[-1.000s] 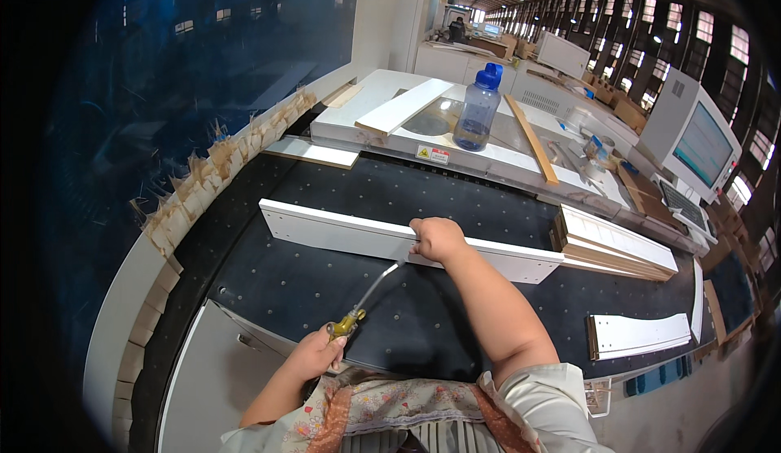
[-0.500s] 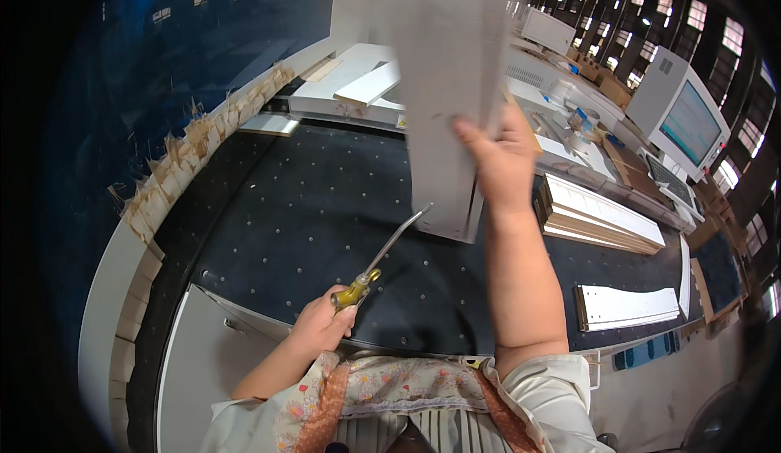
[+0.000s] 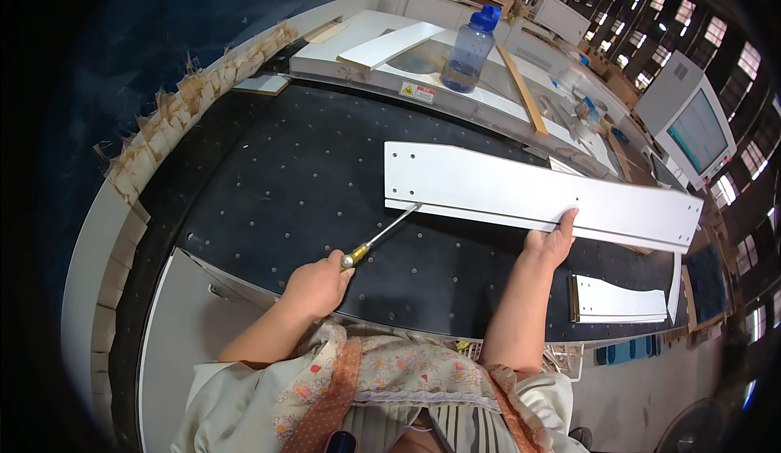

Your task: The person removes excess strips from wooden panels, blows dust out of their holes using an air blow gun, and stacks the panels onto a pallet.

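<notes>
My left hand [image 3: 316, 285] is closed around an air blow gun [image 3: 355, 255] with a brass-coloured body and a thin metal nozzle. The nozzle's tip lies at the lower edge of a long white panel [image 3: 480, 180], close to its left end. This panel has small drilled holes near both ends, a groove along its near edge and a curved far edge. My right hand [image 3: 551, 245] grips it right of the middle, thumb on the white face and the other fingers mostly hidden at the near edge. It is held above the black worktop [image 3: 277, 184], which is dotted with small studs.
Shorter white panels [image 3: 622, 300] lie stacked at the right. Behind the worktop, a blue-capped water bottle [image 3: 469, 52] and a loose white strip [image 3: 390, 44] rest on a white machine ledge. A monitor [image 3: 687, 119] stands far right, and bristly flaps [image 3: 195, 103] line the left side.
The panel has swung from upright to lying lengthwise across my view, its face toward me. My right hand has come down and nearer, and the blow gun's nozzle has shifted slightly left.
</notes>
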Demonstrator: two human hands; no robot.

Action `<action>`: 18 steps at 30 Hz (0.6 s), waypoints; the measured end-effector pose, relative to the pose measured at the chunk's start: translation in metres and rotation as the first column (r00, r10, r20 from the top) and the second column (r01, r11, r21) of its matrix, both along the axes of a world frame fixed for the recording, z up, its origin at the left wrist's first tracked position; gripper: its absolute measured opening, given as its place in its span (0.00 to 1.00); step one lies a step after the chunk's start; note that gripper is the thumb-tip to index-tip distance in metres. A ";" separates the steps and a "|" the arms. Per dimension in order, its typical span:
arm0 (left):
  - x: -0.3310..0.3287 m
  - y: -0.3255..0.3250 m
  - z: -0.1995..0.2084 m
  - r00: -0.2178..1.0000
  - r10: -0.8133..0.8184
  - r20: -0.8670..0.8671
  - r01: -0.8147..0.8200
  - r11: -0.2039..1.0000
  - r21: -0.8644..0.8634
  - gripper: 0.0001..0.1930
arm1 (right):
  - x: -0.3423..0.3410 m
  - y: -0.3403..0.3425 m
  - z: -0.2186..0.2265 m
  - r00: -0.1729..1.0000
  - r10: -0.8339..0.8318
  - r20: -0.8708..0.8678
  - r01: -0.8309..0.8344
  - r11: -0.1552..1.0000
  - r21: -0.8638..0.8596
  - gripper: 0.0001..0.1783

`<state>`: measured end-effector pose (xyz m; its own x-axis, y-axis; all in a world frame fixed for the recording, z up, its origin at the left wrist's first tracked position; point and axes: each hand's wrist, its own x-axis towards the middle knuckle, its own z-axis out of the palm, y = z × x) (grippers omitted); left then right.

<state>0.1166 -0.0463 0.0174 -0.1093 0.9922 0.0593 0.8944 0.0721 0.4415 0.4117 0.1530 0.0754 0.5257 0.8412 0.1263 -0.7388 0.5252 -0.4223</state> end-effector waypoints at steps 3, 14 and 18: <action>-0.002 0.004 0.000 1.000 0.003 -0.009 -0.004 0.999 -0.045 0.13 | 0.019 -0.003 -0.015 0.992 -0.027 -0.127 0.011 0.991 -0.130 0.19; 0.000 0.019 0.001 0.995 -0.090 -0.029 0.084 0.982 -0.170 0.13 | 0.042 -0.005 -0.034 0.994 -0.084 -0.069 0.073 0.986 -0.151 0.20; -0.001 0.021 0.000 0.996 -0.085 -0.041 0.079 0.989 -0.127 0.12 | 0.044 -0.006 -0.030 0.996 -0.087 -0.034 0.082 0.987 -0.136 0.21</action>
<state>0.1158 -0.0252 0.0172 -0.0273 0.9976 -0.0629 0.9189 0.0498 0.3913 0.4561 0.1470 0.0451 0.5978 0.8016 -0.0072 -0.7119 0.5267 -0.4646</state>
